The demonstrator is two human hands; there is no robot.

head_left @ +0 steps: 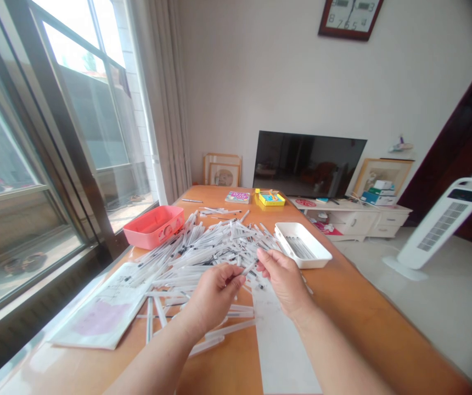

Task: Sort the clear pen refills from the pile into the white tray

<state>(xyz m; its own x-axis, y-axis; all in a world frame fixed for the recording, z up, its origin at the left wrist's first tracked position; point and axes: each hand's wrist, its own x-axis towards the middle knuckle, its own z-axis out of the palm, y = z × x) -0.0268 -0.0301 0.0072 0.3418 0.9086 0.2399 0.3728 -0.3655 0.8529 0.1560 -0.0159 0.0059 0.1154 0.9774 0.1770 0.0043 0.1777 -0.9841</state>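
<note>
Between my hands is a translucent pen (249, 267), held slantwise over the table. My left hand (216, 291) pinches its near end between thumb and fingers. At its far end, the fingertips of my right hand (282, 277) are closed; whether they grip the pen itself or a small part of it is too blurred to tell. Just beyond my hands spreads a big heap of clear pens (207, 247), several with dark tips or caps. A white sheet of paper (281, 340) lies flat below my right hand.
A white tray (322, 257) with several pens in it stands right of the heap, a red plastic basket (141, 237) left. Near the left edge lies a printed booklet (100, 318). Farther back are a yellow box (272, 201) and a small book (237, 197).
</note>
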